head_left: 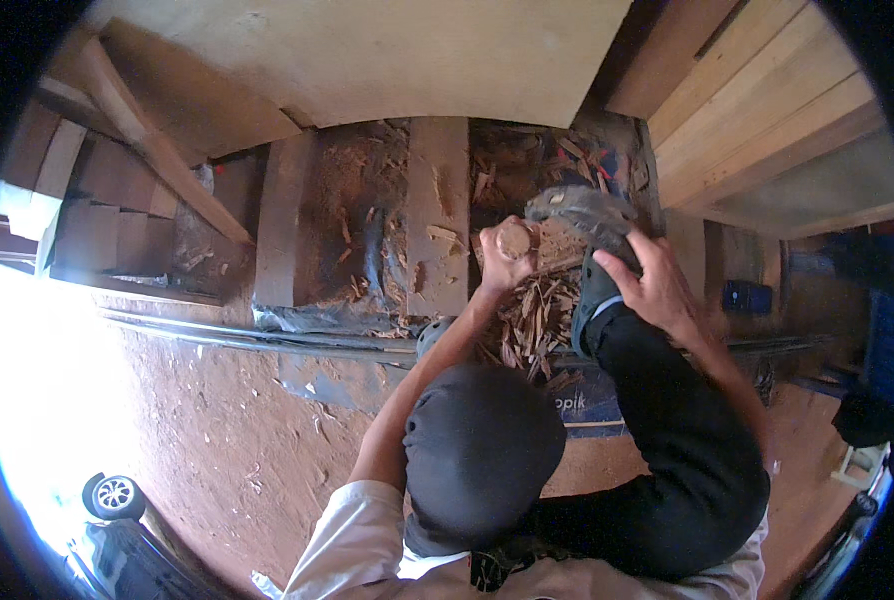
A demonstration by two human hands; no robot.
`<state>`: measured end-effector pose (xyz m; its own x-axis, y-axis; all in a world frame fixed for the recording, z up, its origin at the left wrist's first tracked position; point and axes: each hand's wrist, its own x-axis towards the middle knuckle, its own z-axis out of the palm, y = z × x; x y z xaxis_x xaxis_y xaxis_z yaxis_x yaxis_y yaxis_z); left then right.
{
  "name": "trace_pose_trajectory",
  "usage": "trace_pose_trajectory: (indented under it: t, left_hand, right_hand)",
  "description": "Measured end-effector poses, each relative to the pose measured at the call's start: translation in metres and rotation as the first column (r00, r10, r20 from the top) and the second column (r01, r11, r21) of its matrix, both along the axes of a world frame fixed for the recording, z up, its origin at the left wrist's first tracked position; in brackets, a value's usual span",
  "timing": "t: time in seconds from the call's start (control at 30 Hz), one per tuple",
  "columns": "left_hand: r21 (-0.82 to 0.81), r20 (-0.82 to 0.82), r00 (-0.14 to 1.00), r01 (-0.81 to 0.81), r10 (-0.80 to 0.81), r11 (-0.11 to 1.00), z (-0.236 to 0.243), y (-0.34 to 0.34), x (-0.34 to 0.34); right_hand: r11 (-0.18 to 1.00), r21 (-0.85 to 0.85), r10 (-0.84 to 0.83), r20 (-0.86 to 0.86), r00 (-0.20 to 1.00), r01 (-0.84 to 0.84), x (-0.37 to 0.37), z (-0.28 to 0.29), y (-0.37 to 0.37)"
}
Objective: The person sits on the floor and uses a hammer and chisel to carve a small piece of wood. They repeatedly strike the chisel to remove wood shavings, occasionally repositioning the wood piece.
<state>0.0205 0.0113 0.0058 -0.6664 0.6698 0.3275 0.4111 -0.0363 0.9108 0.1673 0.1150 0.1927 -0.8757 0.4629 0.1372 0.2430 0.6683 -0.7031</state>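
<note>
My left hand [507,265] is closed around an upright handle with a round, tan end [514,240]; its lower part is hidden by the fist. My right hand [657,285] grips a dark, chunky, curved tool [592,212]. The tool's head is just right of and beyond the left fist, and its exact kind is not clear. Below both hands lies a piece of brown wood [562,252], partly covered by them. Wood chips [535,325] are heaped on the near side of it. My right foot, in a dark green clog [595,285], rests beside the wood.
Two flat boards, a left one [289,220] and a middle one [437,220], lie on the chip-strewn ground. A large pale wooden panel [367,60] spans the far side. Thick planks [767,110] are stacked at the right. A slanting wooden bar [162,140] leans at the left.
</note>
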Motion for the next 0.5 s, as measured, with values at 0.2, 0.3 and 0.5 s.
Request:
trace_pose_trajectory:
  t: [0.2,0.3,0.5]
  left_hand:
    - [0.052,-0.025,0.999,-0.044,0.045,0.998,0.017,0.007,-0.002]
    - [0.079,0.122,0.992,-0.016,0.006,0.997,0.019,0.008,0.001]
    - [0.256,0.065,0.998,-0.034,0.018,0.966,0.026,0.01,0.002]
  right_hand:
    - [0.984,-0.156,-0.124,-0.231,0.965,0.089,0.025,0.039,0.004]
    - [0.963,-0.268,-0.117,-0.358,0.926,0.018,0.022,0.028,0.0]
    - [0.999,0.046,-0.032,0.381,0.924,0.016,-0.006,0.003,-0.002]
